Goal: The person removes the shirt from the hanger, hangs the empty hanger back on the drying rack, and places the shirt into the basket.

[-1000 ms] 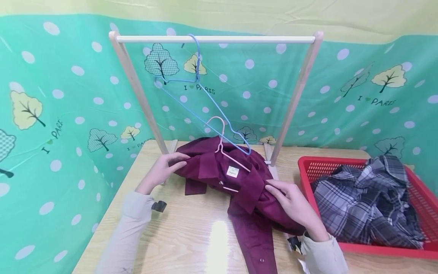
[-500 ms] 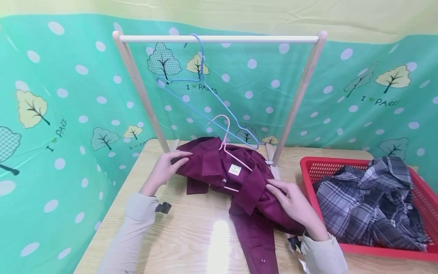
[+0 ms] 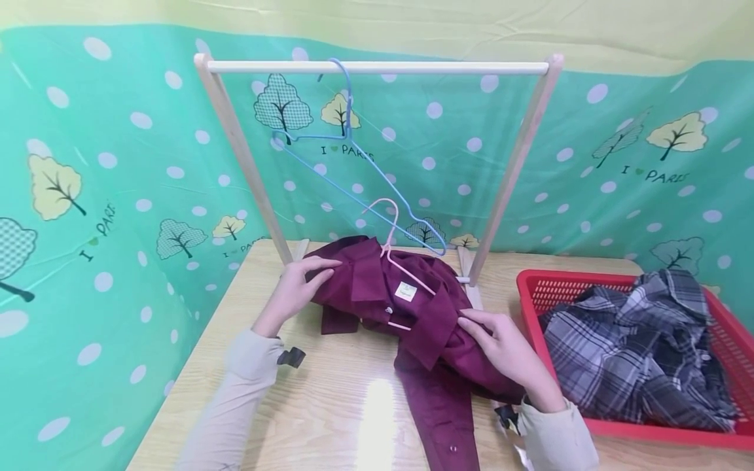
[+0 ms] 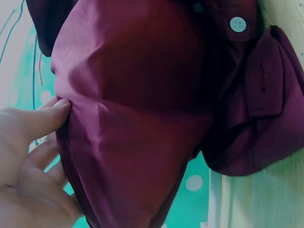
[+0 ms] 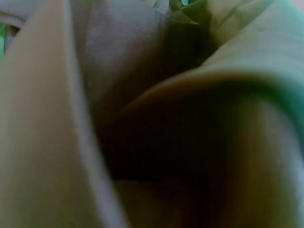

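Observation:
A maroon button-up shirt [image 3: 368,278] lies bunched over the table below the rack, its collar toward the middle and one sleeve [image 3: 438,418] trailing to the front. Inside its neck sits a pink hanger [image 3: 406,269], the hook standing up out of the collar. My left hand [image 3: 296,288] pinches the shirt's left shoulder between thumb and fingers; the left wrist view shows the thumb [image 4: 52,114] on the edge of the cloth. At the opposite shoulder, my right hand [image 3: 501,343] pinches the fabric beside the collar. Blurred folds of cloth [image 5: 38,123] fill the right wrist view.
A wooden rack [image 3: 377,67] stands at the back with a blue hanger [image 3: 385,180] hooked on its bar, hanging just behind the pink hook. To the right is a red basket [image 3: 530,327] holding a grey plaid garment [image 3: 636,353]. A patterned curtain backs the table [image 3: 318,405].
My left hand has shifted slightly right along the shirt's shoulder, toward the collar. The right hand stays at its shoulder. The whole head view moved a little.

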`<state>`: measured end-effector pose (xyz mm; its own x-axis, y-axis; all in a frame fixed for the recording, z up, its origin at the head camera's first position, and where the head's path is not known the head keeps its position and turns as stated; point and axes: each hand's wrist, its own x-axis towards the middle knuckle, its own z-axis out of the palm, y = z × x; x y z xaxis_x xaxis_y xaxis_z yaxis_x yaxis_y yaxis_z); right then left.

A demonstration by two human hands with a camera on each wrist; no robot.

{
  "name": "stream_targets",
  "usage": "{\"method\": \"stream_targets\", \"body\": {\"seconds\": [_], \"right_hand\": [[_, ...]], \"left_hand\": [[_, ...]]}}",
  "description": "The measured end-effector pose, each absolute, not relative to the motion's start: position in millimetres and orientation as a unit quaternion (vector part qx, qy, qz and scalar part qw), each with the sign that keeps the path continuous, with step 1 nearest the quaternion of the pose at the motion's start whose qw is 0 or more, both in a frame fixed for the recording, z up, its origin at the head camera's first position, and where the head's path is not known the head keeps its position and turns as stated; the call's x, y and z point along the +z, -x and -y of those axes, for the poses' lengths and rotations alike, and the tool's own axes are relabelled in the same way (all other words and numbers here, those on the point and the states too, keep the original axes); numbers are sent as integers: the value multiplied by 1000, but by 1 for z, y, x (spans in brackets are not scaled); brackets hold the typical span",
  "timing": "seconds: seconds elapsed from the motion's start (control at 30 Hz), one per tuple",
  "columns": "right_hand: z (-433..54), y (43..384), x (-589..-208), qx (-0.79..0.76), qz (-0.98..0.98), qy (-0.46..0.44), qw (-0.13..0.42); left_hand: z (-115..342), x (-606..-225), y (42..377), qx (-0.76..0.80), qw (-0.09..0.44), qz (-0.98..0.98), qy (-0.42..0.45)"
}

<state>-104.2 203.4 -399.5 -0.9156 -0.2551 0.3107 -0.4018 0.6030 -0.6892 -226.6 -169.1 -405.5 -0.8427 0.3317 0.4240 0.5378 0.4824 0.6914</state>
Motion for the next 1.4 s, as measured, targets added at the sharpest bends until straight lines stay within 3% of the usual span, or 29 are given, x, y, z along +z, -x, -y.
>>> {"method": "stream_targets", "body": {"seconds": [0.77, 1.07, 1.4], "right_hand": [[-195, 107, -401, 384, 896, -209, 82], [-197, 107, -406, 379, 897, -212, 81], [-195, 106, -404, 397, 894, -201, 59]], "left_hand": [[124, -392, 220, -475, 132, 825, 277], [117, -394, 217, -498, 102, 820, 263], [113, -400, 220, -484, 146, 826, 250]]}}
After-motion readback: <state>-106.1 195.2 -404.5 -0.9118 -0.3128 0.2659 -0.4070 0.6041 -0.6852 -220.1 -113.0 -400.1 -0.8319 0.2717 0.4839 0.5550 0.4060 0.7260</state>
